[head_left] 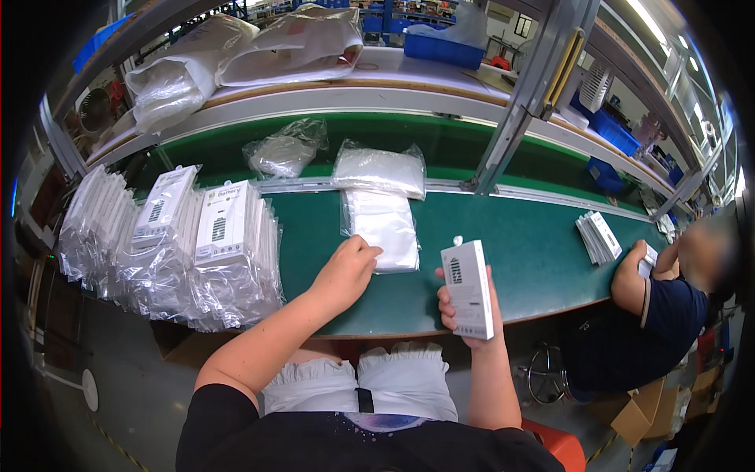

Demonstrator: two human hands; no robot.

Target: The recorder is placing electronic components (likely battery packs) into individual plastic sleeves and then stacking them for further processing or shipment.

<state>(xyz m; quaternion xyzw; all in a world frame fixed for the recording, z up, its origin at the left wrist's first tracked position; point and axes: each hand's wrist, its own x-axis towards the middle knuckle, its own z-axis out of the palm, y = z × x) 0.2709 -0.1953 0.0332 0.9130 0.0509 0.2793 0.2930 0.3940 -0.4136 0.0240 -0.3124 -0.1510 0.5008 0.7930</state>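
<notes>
A slim white box (468,287) with a dark printed pattern and a hang tab stands upright in my right hand (452,311). That hand's fingers wrap round it above the front edge of the table. My left hand (348,267) is at the left side of a flat stack of clear plastic bags (385,224). Its fingers are curled together, pinching at a bag on top of the stack; the fingertips are partly hidden. Behind that stack lies a thicker bundle of plastic bags (377,169).
Several rows of bagged white boxes (236,259) stand at the left of the green table (543,267). A crumpled plastic bag (287,151) lies at the back. On the right, a co-worker (653,315) sits near a small stack of boxes (599,237). A metal post (511,118) rises behind the table.
</notes>
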